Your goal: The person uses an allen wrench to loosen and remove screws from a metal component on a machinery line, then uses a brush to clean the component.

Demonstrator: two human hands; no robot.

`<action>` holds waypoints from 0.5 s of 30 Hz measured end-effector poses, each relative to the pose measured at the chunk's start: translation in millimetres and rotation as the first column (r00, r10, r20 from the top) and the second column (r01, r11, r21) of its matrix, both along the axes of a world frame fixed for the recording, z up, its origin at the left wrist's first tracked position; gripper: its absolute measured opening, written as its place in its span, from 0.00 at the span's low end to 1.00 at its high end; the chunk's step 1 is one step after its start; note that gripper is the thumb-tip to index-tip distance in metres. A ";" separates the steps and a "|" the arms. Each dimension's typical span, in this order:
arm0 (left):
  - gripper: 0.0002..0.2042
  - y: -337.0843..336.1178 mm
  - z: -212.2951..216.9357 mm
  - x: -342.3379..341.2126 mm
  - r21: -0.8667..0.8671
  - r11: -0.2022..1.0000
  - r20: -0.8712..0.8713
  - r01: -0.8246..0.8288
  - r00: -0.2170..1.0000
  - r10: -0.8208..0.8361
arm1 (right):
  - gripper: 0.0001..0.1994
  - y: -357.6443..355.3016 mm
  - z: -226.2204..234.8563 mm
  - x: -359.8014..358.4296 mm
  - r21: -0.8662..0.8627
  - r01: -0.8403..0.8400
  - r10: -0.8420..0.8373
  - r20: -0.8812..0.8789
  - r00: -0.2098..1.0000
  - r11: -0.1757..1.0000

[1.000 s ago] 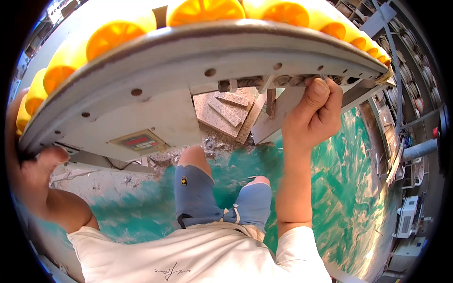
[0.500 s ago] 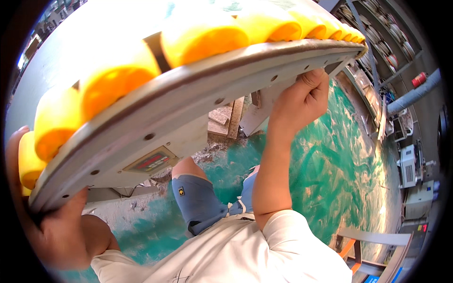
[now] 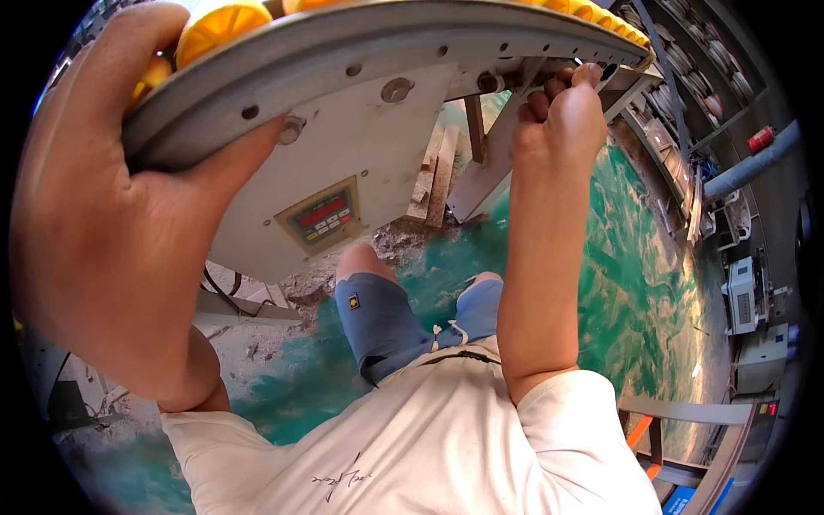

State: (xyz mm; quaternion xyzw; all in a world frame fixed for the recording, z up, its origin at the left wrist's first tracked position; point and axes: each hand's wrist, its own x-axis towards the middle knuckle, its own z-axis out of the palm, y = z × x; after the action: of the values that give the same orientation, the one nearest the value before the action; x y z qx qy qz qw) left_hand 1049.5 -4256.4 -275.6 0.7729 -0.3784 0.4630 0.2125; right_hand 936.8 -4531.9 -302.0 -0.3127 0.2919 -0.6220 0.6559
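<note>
Left hand [image 3: 120, 215] has risen in view since the earlier frame, gripping the grey rail [image 3: 300, 69] at its left part. Under the rail's right part, right hand [image 3: 562, 116] curls closed, contents unclear; yellow rollers [image 3: 225, 33] line the rail's far side.

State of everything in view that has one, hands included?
Left hand: wrapped around gray rail
Right hand: fingers curled at rail's underside; anything pinched too small to identify
Panel display: lit red
Yellow rollers: lined up along rail
Green floor: streaked pale
</note>
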 end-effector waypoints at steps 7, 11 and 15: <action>0.28 23.2 16.9 -2.4 0.497 0.830 0.372 -0.254 0.926 0.061 | 0.17 -5.7 -18.2 -18.7 -0.192 -0.225 0.227 -0.012 0.974 0.955; 0.27 6.3 7.4 -15.6 0.156 0.970 -0.039 -0.185 0.980 0.193 | 0.17 -24.0 -43.9 -23.2 -0.400 -0.142 0.112 -0.098 0.989 0.906; 0.28 4.8 17.6 -15.6 0.164 0.985 0.024 -0.047 0.999 0.043 | 0.13 -39.7 -63.8 -37.6 -0.662 -0.152 -0.035 -0.260 0.965 0.734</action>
State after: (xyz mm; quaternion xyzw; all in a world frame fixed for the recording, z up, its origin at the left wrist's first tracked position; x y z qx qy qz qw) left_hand 1034.0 -4251.6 -257.9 0.7915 -0.3998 0.4425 0.1336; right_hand 899.1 -4571.6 -365.8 -0.6160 0.1175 -0.6186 0.4733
